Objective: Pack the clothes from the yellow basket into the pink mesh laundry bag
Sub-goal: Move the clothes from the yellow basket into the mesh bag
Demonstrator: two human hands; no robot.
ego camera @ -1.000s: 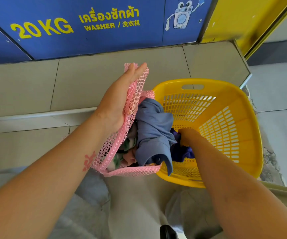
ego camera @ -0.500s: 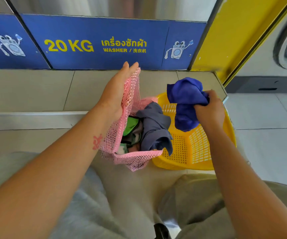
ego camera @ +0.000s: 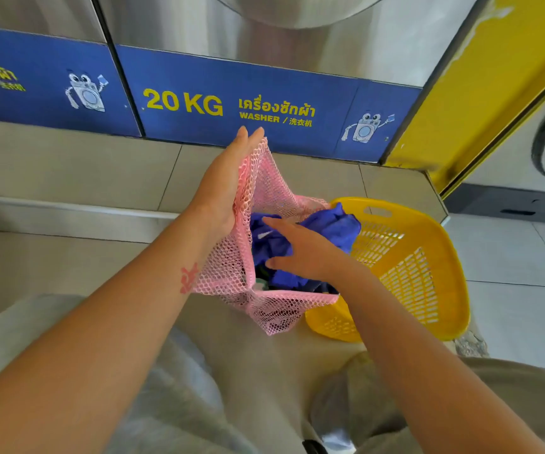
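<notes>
Head view: a person seated before a row of washers, both bare arms reaching forward and down.
Left hand: fingers straight and pressed together, palm flat against the inside of the pink mesh laundry bag, lifting that wall up so the mouth stays open.
Right hand: fingers spread, palm down on the blue garment, pushing it into the bag's mouth rather than pinching it.
Blue garment: bunched, partly inside the bag; one fold rises above the far rim, on the basket side.
Bag contents: a darker cloth and a trace of green show under the blue; the bag looks nearly full.
Yellow basket: just beside the bag on the right, touching or nearly so, tilted toward the person; what shows of its inside is bare, the near corner is hidden by the arm.
Surroundings: tiled step, blue 20 KG washer panel.
Risk: the raised fold could spill back out over the rim if the push stops short, since the load is high.
Risk: if the left palm slips, the mesh wall may collapse over the opening.
</notes>
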